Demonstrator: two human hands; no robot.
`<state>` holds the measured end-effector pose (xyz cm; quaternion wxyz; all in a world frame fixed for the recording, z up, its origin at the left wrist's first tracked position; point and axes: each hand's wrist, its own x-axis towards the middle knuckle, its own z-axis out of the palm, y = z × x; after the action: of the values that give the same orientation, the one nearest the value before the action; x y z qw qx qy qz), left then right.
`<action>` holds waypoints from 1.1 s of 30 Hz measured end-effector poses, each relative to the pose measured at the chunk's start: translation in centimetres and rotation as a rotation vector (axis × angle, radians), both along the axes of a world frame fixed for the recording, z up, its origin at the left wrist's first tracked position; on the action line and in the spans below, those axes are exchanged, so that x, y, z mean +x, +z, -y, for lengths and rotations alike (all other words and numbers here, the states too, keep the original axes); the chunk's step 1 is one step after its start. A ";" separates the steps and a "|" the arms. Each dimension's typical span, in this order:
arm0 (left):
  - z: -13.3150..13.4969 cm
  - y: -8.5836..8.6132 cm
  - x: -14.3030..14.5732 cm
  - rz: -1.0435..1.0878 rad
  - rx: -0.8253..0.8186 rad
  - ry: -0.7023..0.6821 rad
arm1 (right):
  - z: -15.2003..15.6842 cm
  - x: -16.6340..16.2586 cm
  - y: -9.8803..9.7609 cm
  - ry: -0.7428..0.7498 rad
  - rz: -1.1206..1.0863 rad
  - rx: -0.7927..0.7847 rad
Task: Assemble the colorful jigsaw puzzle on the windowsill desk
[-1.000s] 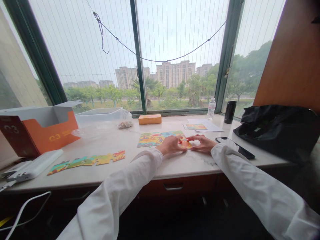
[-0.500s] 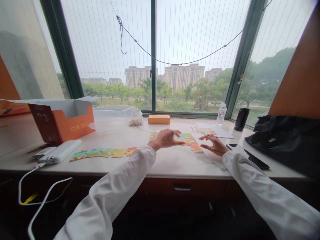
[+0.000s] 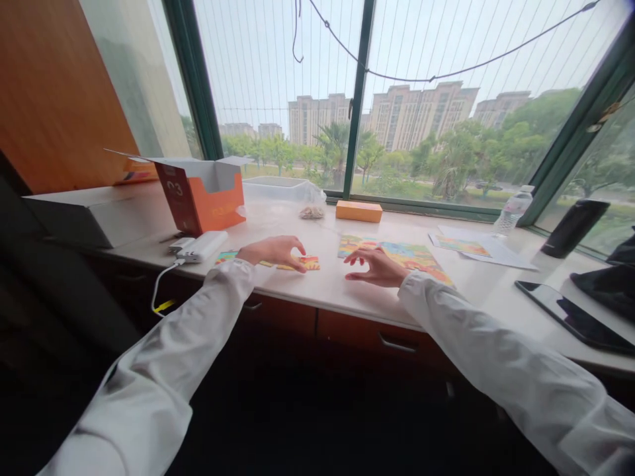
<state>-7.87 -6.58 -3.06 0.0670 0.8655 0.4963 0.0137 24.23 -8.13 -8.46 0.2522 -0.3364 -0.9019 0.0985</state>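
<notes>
A partly assembled colourful jigsaw (image 3: 397, 252) lies on the white counter (image 3: 342, 291) in front of the window. To its left lies a joined strip of loose puzzle pieces (image 3: 310, 263). My left hand (image 3: 272, 252) rests over that strip, fingers spread and fingertips touching its right part. My right hand (image 3: 374, 266) hovers open at the near left corner of the assembled jigsaw, fingers slightly curled, holding nothing.
An open orange box (image 3: 203, 195), a white power bank (image 3: 201, 246) with cable, a plastic bag (image 3: 297, 198) and a small orange box (image 3: 358, 211) stand behind. At the right are a printed sheet (image 3: 464, 245), a water bottle (image 3: 513, 210), a black cup (image 3: 573, 228) and a phone (image 3: 575, 316).
My left hand has left the assembled jigsaw and moved left onto the strip of loose pieces. My right hand lifted off the jigsaw and opened. The view has swung left.
</notes>
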 end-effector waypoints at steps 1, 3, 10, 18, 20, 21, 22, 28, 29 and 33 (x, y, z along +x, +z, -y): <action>-0.1 -0.2 0.0 -0.011 0.009 0.007 | -0.9 -1.8 0.0 0.026 -0.001 -0.034; -0.4 -0.3 0.1 -0.024 0.016 0.013 | -2.6 -4.8 0.1 0.041 0.020 -0.106; -0.7 -0.5 0.3 -0.010 0.001 -0.062 | -5.4 -9.5 -0.3 -0.077 0.144 -0.231; 0.0 -0.7 1.7 -0.060 0.077 -0.005 | -5.2 -7.4 -0.2 -0.013 0.177 -0.070; -0.1 -0.7 2.2 -0.052 0.101 -0.023 | -5.0 -7.0 -0.1 -0.013 0.182 -0.041; -0.1 -0.7 2.5 -0.046 0.124 -0.037 | -4.9 -6.7 0.0 -0.016 0.185 -0.020; -0.2 -0.7 2.8 -0.039 0.156 -0.052 | -4.8 -6.4 0.2 -0.017 0.189 0.011; -0.2 -0.1 6.4 0.077 0.386 -0.180 | -4.8 -1.7 2.3 -0.013 0.213 0.257; -0.2 0.0 7.3 0.100 0.415 -0.197 | -4.7 -0.4 2.6 -0.029 0.209 0.277; -0.7 0.7 12.2 0.157 0.476 -0.265 | -4.2 5.7 3.7 -0.073 0.191 0.321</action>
<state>4.37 -5.93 -2.32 -0.0986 0.9104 0.3551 0.1878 29.92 -3.97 -4.74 0.2194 -0.3322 -0.9131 -0.0883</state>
